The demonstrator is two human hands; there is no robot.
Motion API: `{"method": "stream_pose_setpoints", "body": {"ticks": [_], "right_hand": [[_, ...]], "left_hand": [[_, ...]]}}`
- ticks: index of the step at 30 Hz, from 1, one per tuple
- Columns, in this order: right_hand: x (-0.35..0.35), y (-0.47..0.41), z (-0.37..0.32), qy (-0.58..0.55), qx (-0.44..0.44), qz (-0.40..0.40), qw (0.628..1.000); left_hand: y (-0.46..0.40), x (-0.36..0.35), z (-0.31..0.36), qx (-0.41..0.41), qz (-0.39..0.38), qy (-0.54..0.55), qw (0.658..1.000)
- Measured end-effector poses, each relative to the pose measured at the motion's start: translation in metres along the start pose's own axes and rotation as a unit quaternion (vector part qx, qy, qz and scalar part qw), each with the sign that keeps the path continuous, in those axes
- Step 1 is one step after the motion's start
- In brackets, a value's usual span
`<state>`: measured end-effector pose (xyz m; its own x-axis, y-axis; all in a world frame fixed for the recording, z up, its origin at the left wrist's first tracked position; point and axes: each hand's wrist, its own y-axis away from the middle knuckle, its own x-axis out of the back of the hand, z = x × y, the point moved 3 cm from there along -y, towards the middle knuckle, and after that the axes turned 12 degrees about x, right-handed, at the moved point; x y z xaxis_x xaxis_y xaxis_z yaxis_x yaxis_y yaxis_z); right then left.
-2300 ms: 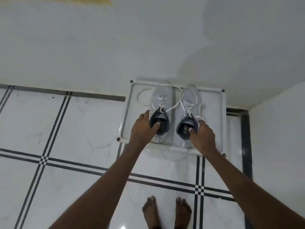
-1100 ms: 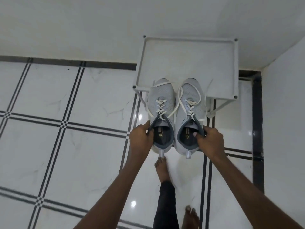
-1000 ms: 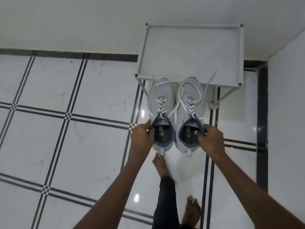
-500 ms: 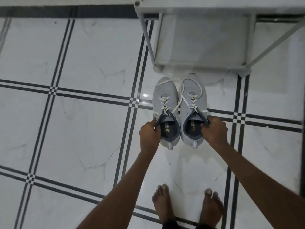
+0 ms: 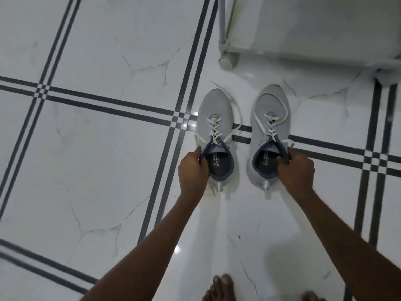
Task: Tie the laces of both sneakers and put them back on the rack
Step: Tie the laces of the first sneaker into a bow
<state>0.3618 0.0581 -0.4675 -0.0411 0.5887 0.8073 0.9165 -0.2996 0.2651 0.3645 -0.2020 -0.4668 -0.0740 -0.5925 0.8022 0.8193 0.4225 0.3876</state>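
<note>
Two light grey sneakers with dark collars and loose cream laces stand side by side on the tiled floor, toes pointing away from me. My left hand (image 5: pixel 193 170) grips the collar of the left sneaker (image 5: pixel 214 118). My right hand (image 5: pixel 297 169) grips the collar of the right sneaker (image 5: pixel 268 114). A gap of floor separates the two shoes. The untied laces trail over the uppers and onto the tiles. The white rack (image 5: pixel 227 55) stands just beyond the shoes at the top right; only its lower shelf edge and feet show.
White marble-look floor tiles with double black lines spread all around. My bare toes (image 5: pixel 219 287) show at the bottom edge. The rack's foot (image 5: pixel 225 63) stands close to the left sneaker's toe.
The sneakers came off the rack's top shelf, moved down and toward me, and now rest on the floor, spread slightly apart. My view has dropped lower and closer.
</note>
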Motion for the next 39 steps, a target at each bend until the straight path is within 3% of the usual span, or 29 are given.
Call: {"method": "stream_pose_setpoints", "body": {"ticks": [3,5,9,11,13,15,18,22,26,32,36,39], "right_hand": [[0.005,0.002,-0.008,0.029,0.028,0.038,0.998],[0.01,0.006,-0.021,0.047,0.046,0.106,0.992],[0.005,0.016,-0.07,0.013,0.159,0.212,0.964],[-0.015,0.017,-0.094,-0.012,0.211,0.178,0.961],[-0.04,0.014,-0.113,-0.03,0.264,0.097,0.959],[-0.059,0.006,-0.124,-0.034,0.278,0.013,0.96],[-0.071,-0.008,-0.132,-0.043,0.285,-0.039,0.957],[-0.069,-0.026,-0.127,-0.089,0.27,-0.06,0.957],[-0.059,-0.035,-0.118,-0.084,0.279,-0.052,0.955],[-0.042,-0.042,-0.107,-0.068,0.265,-0.009,0.962],[-0.051,-0.039,-0.118,-0.052,0.275,-0.055,0.958],[-0.059,-0.035,-0.119,-0.079,0.273,-0.087,0.955]], "left_hand": [[-0.005,0.005,-0.011,0.006,0.007,0.015,1.0],[-0.007,0.009,-0.014,-0.002,0.015,0.026,1.0],[-0.017,0.025,-0.008,-0.045,0.061,0.032,0.997],[-0.032,0.03,-0.004,-0.092,0.084,0.022,0.992],[-0.047,0.031,0.002,-0.16,0.059,-0.006,0.985],[-0.058,0.028,0.007,-0.21,0.013,-0.03,0.977],[-0.065,0.029,0.012,-0.24,0.0,-0.047,0.97],[-0.08,0.043,0.005,-0.216,-0.011,-0.066,0.974],[-0.08,0.064,0.008,-0.203,-0.1,-0.071,0.971],[-0.094,0.114,0.009,-0.157,-0.135,-0.175,0.963],[-0.09,0.103,0.017,-0.155,-0.147,-0.262,0.941],[-0.074,0.063,0.019,-0.171,-0.144,-0.156,0.962]]}}
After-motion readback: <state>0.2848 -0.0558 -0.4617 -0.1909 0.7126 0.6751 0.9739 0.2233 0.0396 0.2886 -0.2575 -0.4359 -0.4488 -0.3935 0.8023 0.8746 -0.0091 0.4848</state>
